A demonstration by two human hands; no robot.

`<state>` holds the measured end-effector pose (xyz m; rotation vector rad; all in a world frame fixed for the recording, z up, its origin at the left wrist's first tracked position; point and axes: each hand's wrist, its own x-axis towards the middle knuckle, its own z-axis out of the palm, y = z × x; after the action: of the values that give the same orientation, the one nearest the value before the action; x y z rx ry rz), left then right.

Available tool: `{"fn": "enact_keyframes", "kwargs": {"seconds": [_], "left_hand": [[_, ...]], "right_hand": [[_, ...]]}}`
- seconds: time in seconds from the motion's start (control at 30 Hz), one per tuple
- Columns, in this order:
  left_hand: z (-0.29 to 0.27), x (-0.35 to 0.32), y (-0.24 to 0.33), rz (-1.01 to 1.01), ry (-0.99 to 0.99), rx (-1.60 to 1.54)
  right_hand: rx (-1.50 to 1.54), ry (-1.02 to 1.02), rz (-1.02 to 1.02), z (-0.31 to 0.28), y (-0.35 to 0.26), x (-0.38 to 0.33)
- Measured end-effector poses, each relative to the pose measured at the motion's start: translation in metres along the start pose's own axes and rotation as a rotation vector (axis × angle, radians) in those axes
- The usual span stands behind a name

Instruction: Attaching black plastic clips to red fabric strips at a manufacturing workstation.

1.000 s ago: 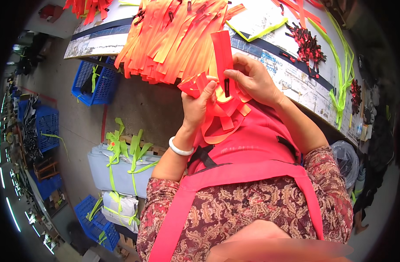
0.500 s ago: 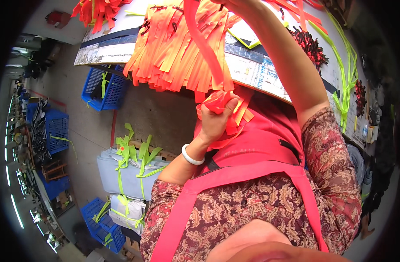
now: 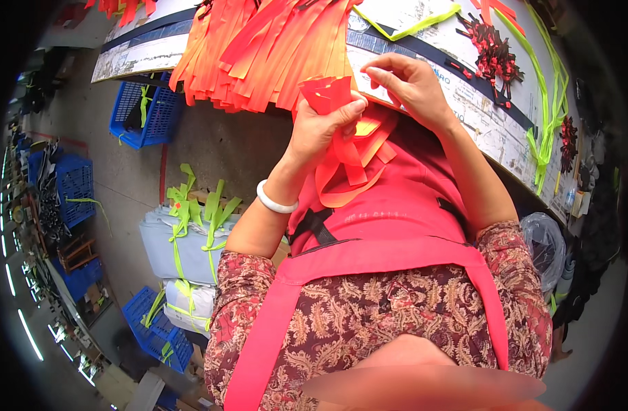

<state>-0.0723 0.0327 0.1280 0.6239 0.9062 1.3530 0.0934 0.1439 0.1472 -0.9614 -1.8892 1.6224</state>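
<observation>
My left hand [image 3: 317,130] grips a bundle of orange-red fabric strips [image 3: 328,94]. The folded end stands up above the thumb, and loose orange tails [image 3: 352,175] hang below the fist over my red apron. To its right, my right hand [image 3: 413,92] is raised at the edge of the worktable, fingers bent and apart, with nothing visible in them. A thick row of orange strips [image 3: 266,61] lies beyond my left hand and droops over the table's near edge.
Yellow-green strips [image 3: 423,24] and black-and-red bunches [image 3: 488,55] lie on the white worktable [image 3: 375,51]. Left, on the floor, are a blue crate [image 3: 139,120], another blue crate [image 3: 156,329], and grey bundles [image 3: 177,246] tied with yellow-green strips.
My right hand has come back from far over the table to beside my left hand. The long strip stretched above my left hand is gone from there; the bundle now shows a folded top.
</observation>
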Motion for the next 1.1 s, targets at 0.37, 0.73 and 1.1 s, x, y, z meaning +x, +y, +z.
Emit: {"fn": "enact_keyframes", "kwargs": {"seconds": [0.37,0.73,1.1], "left_hand": [[0.034,0.018,-0.018,-0.084,-0.154,0.058],[0.011,0.033,-0.036,-0.072,-0.141,0.207],[0.015,0.028,-0.093,0.071,-0.102,0.47]], "right_hand": [[-0.2,0.227,-0.468,-0.015,-0.001,-0.039],[0.027,0.11,0.021,-0.059,0.005,-0.08],[-0.487,-0.058,-0.218,-0.026,0.082,-0.078]]}}
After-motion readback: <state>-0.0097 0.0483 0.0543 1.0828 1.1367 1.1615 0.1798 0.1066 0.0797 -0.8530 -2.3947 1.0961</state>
